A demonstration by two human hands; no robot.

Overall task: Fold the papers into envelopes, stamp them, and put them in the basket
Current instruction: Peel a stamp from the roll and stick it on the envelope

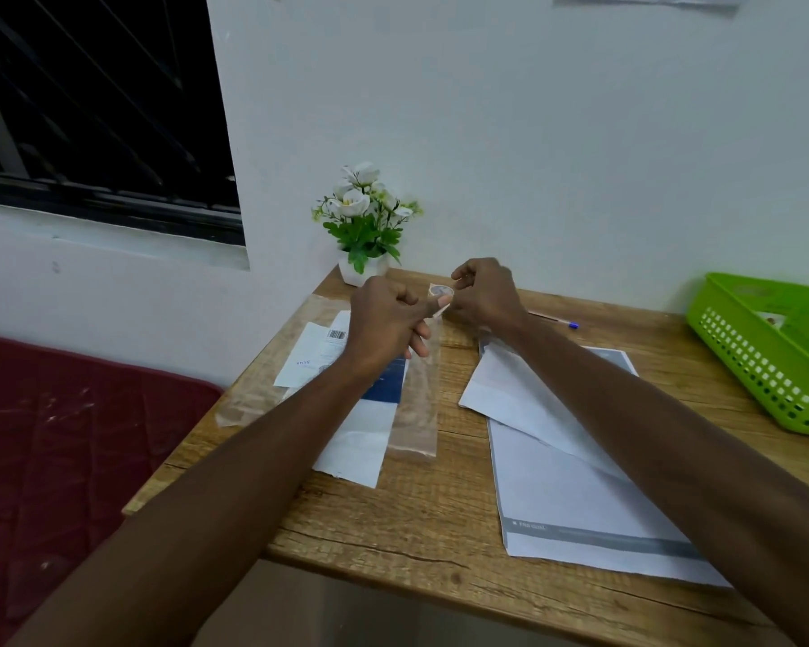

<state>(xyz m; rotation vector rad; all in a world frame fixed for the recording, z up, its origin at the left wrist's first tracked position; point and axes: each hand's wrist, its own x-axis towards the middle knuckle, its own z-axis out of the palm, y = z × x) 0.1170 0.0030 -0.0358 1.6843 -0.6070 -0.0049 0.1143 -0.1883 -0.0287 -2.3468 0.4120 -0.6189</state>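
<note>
Clear backing strip [419, 394] hangs from the left hand [386, 326], pinched; the right hand [484, 294] pinches a round stamp [440, 290] at its top. Peeled carelessly, the stamp could curl and stick to itself. Folded papers [528, 408] lie below, the basket [767, 361] far right. A barcode label [337, 334] shows; its writing is unreadable.

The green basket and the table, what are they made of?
The green basket looks like plastic: bright, smooth and slightly shiny, with neat rows of moulded holes in its wall. The table looks like wood, or a wood-print board: matt brown, with grain lines and cracks. Which one, I cannot tell.
</note>
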